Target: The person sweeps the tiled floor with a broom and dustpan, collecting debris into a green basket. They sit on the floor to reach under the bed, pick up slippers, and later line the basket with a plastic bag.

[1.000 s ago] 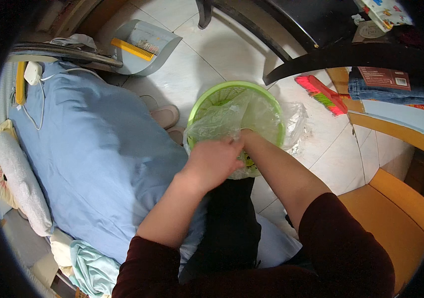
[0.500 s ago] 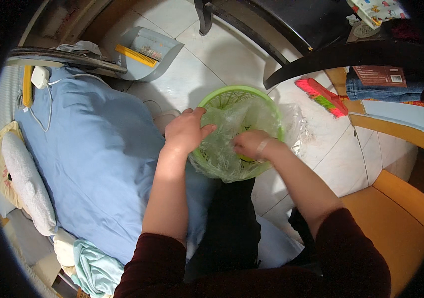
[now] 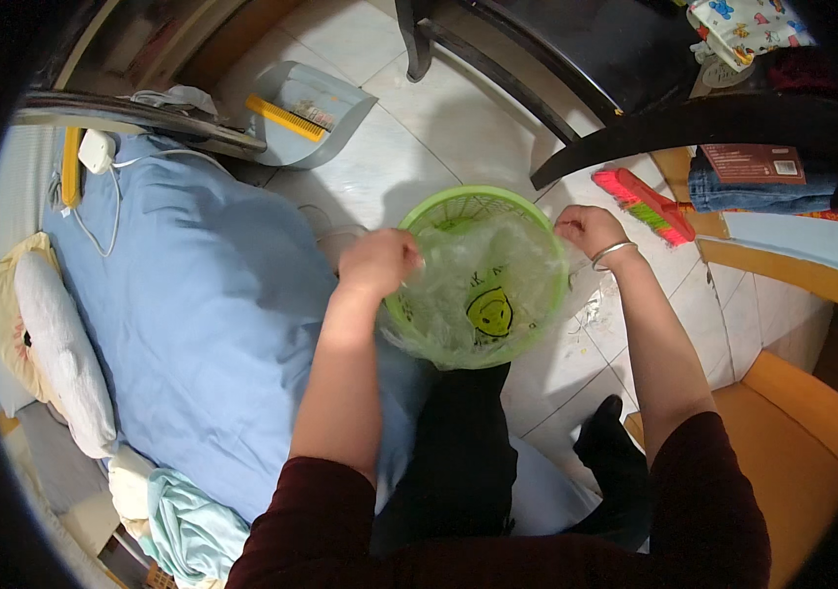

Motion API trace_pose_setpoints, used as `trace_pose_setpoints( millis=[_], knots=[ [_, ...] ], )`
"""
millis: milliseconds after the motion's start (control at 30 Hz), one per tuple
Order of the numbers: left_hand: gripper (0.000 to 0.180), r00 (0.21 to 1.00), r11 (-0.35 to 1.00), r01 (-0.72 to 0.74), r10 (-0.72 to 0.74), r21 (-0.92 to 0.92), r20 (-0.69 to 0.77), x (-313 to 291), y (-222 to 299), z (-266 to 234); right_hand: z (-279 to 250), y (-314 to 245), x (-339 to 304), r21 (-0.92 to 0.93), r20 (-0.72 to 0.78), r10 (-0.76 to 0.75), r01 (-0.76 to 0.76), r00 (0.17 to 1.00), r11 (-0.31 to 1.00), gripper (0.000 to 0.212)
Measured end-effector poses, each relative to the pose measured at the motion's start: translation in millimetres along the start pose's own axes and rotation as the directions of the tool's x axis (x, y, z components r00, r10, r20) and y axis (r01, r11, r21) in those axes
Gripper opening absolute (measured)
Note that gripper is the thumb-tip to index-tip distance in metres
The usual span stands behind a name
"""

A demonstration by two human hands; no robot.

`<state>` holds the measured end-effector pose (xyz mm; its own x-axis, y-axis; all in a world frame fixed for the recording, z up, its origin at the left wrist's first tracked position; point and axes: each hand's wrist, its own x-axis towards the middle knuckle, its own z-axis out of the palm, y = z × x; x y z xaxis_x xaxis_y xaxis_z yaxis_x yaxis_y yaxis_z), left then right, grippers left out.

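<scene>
A light green plastic wastebasket [image 3: 487, 193] with a slotted wall stands on the floor before my legs. Inside it lies a clear plastic bag [image 3: 443, 260], its edges hanging over the rim. Through the film a yellow-green smiling face with dark marks shows on the bottom. My left hand [image 3: 378, 263] is closed at the left rim, fingers curled on the bag's edge. Across from it, my right hand [image 3: 591, 233], with a silver bangle on the wrist, pinches the bag's edge just outside the right rim. Part of the bag hangs below that hand.
A bed with a blue cover [image 3: 213, 294] fills the left side. Beyond it lies a grey dustpan [image 3: 340, 108] with a yellow comb edge. A red and green broom head [image 3: 645, 206] rests near a dark chair [image 3: 566, 167]. An orange wooden seat [image 3: 753, 442] stands at right.
My right hand has come out of the basket and moved right to its rim. My left hand has closed on the bag's edge. The bag is spread wider, uncovering the face on the bottom.
</scene>
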<state>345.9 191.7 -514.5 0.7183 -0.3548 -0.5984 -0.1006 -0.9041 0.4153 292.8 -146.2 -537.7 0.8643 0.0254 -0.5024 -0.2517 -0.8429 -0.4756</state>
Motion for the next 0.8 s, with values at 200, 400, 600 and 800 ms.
trace_pose_setpoints(
  millis=[200, 400, 600, 800],
  knots=[
    [0.018, 0.856, 0.908, -0.009, -0.21, -0.419, -0.472, 23, -16, 3, 16, 11, 30, 0.385, -0.453, 0.015, 0.181, 0.891, 0.905, 0.014],
    [0.02, 0.871, 0.752, 0.105, -0.385, -0.65, -0.305, 46, -33, 28, 48, 28, 81, 0.31, -0.4, 0.014, 0.121, 0.916, 0.943, 0.026],
    [0.02, 0.884, 0.792, 0.265, -0.427, -0.55, -0.189, 63, -86, 84, 96, 57, 73, 0.431, 0.009, 0.07, -0.067, 0.998, 0.9, 0.027],
    [0.02, 0.843, 0.957, 0.274, -0.285, -0.093, -0.456, 35, -46, 75, 112, 69, -10, 0.582, -0.254, 0.177, 0.004, 0.951, 0.813, 0.02]
  ],
)
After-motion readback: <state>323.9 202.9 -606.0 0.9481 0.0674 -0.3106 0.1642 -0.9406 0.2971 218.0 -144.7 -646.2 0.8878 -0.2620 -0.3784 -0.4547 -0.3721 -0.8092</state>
